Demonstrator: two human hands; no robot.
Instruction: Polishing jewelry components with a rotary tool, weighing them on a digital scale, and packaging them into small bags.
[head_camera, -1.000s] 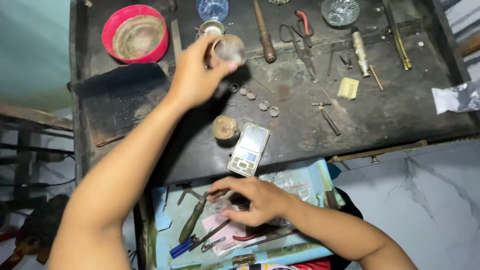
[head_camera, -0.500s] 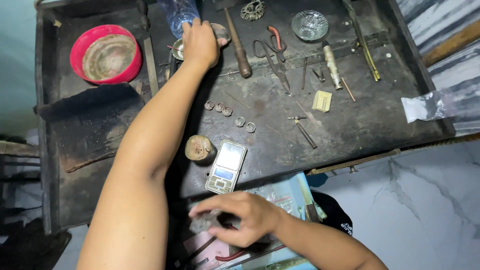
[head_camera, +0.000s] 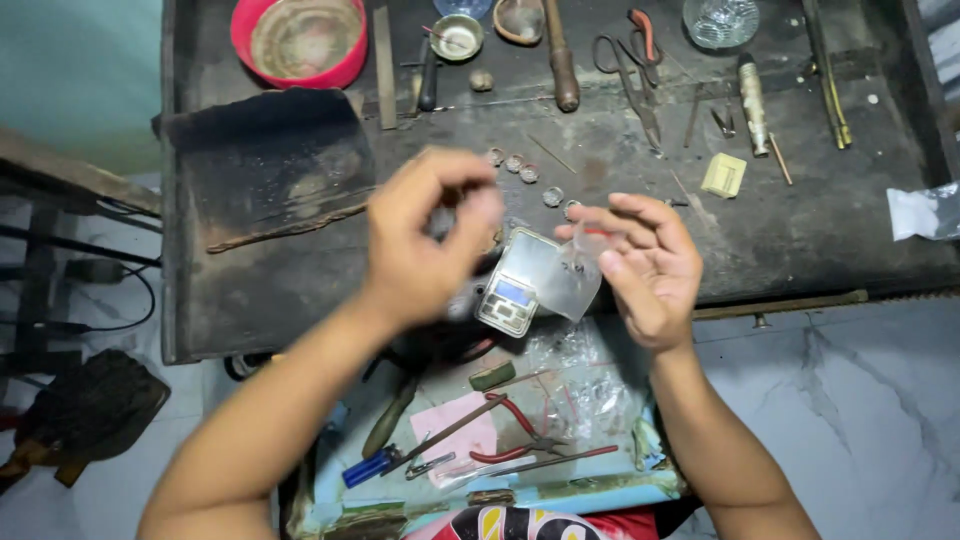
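We are holding a small clear plastic zip bag (head_camera: 565, 282) in our right hand (head_camera: 640, 265), pinched between thumb and fingers above the near edge of the dark, scuffed metal counter (head_camera: 800, 230). The bag is hanging in front of the small silver pocket scale with a blue display (head_camera: 515, 285), partly veiling it. Our left hand (head_camera: 425, 235) is hovering just beside the bag with its fingers curled together; it is blurred, so we cannot tell whether it is pinching anything.

We judge that we are working on the bag's mouth, opening or steadying it. The next move is calling for a fine pinch from the left hand at the upper edge, while the right hand is keeping the bag from twisting.

The bag's long axis is running diagonally, its upper end toward the right hand's fingertips and its lower corner pointing down and left toward the scale; which end is the open one we cannot tell.

A row of small round silver rings (head_camera: 515, 165) is lying on the counter beyond the hands, and red-handled pliers (head_camera: 520, 440) are resting in the light blue tray (head_camera: 610, 490) below.
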